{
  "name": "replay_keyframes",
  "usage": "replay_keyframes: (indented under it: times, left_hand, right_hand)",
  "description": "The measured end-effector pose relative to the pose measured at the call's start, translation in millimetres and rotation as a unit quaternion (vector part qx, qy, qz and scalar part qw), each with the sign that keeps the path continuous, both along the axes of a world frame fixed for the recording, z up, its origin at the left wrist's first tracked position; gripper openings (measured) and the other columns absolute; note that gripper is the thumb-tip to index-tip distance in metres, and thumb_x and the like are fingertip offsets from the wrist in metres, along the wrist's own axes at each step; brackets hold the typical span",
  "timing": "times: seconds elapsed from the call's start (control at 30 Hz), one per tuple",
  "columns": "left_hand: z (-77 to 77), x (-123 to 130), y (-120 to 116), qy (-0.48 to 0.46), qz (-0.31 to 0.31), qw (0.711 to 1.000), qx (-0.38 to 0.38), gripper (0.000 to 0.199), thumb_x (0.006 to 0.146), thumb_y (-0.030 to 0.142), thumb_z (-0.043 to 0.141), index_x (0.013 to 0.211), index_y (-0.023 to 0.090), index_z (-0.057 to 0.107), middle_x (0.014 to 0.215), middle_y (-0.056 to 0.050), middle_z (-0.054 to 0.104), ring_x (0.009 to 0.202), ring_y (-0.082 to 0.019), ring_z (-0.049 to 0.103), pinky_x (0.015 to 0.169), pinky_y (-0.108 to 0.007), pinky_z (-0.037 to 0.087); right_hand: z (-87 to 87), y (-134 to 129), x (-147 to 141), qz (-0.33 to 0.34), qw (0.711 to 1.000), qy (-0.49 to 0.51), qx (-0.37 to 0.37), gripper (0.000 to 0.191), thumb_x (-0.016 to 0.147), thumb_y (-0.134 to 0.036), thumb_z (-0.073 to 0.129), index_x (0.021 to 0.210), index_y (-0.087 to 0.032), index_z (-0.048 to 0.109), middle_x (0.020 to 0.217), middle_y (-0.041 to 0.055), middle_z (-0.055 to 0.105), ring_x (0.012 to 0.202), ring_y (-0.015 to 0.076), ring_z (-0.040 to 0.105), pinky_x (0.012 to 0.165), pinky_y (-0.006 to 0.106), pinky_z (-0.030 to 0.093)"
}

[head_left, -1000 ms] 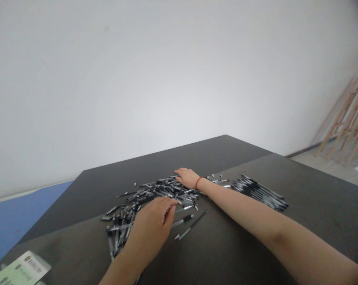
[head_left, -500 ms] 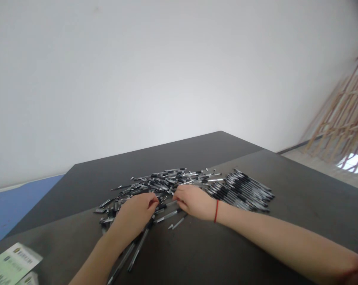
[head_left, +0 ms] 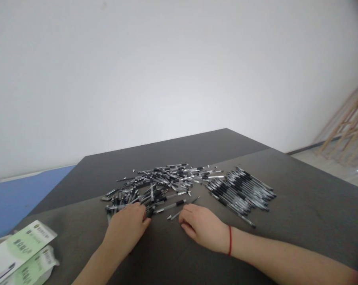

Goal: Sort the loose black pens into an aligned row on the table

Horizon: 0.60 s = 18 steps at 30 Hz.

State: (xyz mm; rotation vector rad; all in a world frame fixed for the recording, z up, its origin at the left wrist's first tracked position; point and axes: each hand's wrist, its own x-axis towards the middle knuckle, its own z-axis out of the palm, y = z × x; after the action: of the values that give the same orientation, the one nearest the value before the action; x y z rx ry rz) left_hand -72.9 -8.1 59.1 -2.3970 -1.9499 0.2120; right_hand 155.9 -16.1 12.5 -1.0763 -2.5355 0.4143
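Note:
My left hand [head_left: 128, 223] rests at the near edge of a jumbled pile of black-and-clear pens [head_left: 167, 174]. Its fingers are curled, and what they touch underneath is hidden. On the right, my right hand [head_left: 201, 225], with a red string at the wrist, is low over the table with fingers bent inward. Just beyond its fingertips lies a thin pen part [head_left: 174, 215] with a pale tip; whether they touch cannot be made out. A single pen [head_left: 170, 206] with a black grip lies between the hands. Beyond my right hand is a row of pens [head_left: 241, 190] lying side by side.
Green-and-white printed packets [head_left: 27, 245] lie at the table's left front. The dark table [head_left: 309, 209] has a seam across it and a white wall [head_left: 179, 79] behind. A blue surface [head_left: 45, 188] is at left, wooden frames [head_left: 351, 122] at right.
My hands have drawn apart and back toward me from the pile's middle. Long pens that stuck out beneath my left hand no longer show. The view has shifted, bringing more of the packets in.

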Motion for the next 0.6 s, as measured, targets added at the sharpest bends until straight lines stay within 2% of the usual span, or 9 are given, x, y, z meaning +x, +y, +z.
replay_keyframes:
  times: [0.13,0.27,0.4,0.6]
  left_hand:
    - [-11.0,-2,-6,0.019,-0.009,1.000,0.003,0.018,0.080,0.021,0.042,0.072,0.018,0.058,0.081,-0.008,0.063,0.075,-0.022,0.060,0.066,-0.031,0.042]
    - [-5.7,3,-14,-0.007,-0.002,1.000,0.016,0.017,0.080,0.018,0.040,0.073,0.019,0.055,0.082,-0.007,0.062,0.078,-0.021,0.059,0.067,-0.030,0.041]
    - [-3.3,23,-27,-0.099,-0.068,0.992,0.036,0.012,0.080,0.016,0.041,0.079,0.021,0.052,0.084,-0.003,0.061,0.083,-0.020,0.059,0.071,-0.029,0.040]
    - [-33.4,52,-49,-0.213,-0.123,0.968,-0.041,0.019,0.084,0.009,0.035,0.091,0.022,0.047,0.076,0.000,0.065,0.069,-0.016,0.063,0.059,-0.024,0.039]
  right_hand:
    - [0.3,1,1,0.004,1.000,0.000,-0.002,0.006,0.082,-0.016,0.051,0.085,-0.019,0.056,0.086,0.0026,0.058,0.082,0.0158,0.052,0.076,0.026,0.039]
    - [3.7,2,3,-0.018,1.000,0.017,-0.010,0.010,0.082,-0.016,0.052,0.090,-0.018,0.055,0.091,0.0039,0.059,0.086,0.0170,0.053,0.078,0.027,0.039]
    - [7.6,7,6,-0.057,0.998,0.036,-0.005,0.015,0.083,-0.017,0.051,0.098,-0.019,0.054,0.091,0.0037,0.060,0.086,0.0173,0.055,0.077,0.027,0.040]
    - [1.9,13,9,-0.067,0.997,0.025,-0.006,0.015,0.083,-0.016,0.051,0.098,-0.019,0.054,0.096,0.0050,0.061,0.091,0.0180,0.056,0.080,0.028,0.041]
